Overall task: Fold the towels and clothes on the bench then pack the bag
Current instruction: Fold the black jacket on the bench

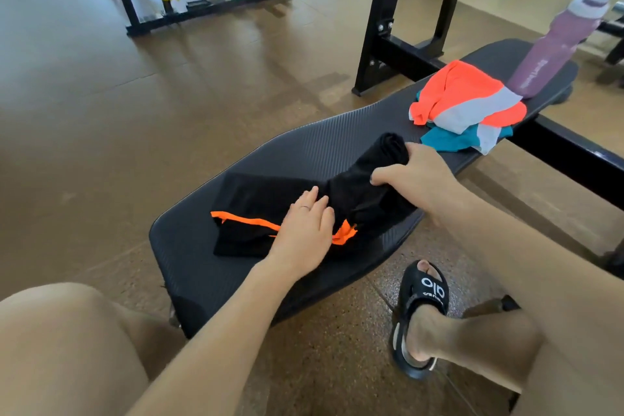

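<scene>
Landmark: I take the black padded bench (304,152) as reference for every position below.
Black garment: I see a black garment with orange trim (256,213) lying on the near half of the bench pad. Its left part is flat on the pad; its right part is bunched and lifted off the pad.
Left hand: my left hand (305,230) lies flat on the garment, fingers straight and together, palm down, pressing the cloth onto the bench. It holds nothing.
Right hand: my right hand (413,176) has its fingers curled round the bunched end of the black garment, gripping it above the right edge of the bench pad.
Orange and grey garment: an orange and grey garment (466,96) lies crumpled on the far half of the bench, well apart from the black garment.
Teal garment: a teal garment (452,140) lies under the orange one, its edge hanging past the right side of the bench.
Bottle: a purple bottle (557,44) stands on the far end of the bench, touching or just beside the orange garment.
Sandal: a black sandal (422,300) on my foot is on the floor, right of the bench's near end.
Rack: a black steel rack (381,27) stands on the floor beyond the bench.
</scene>
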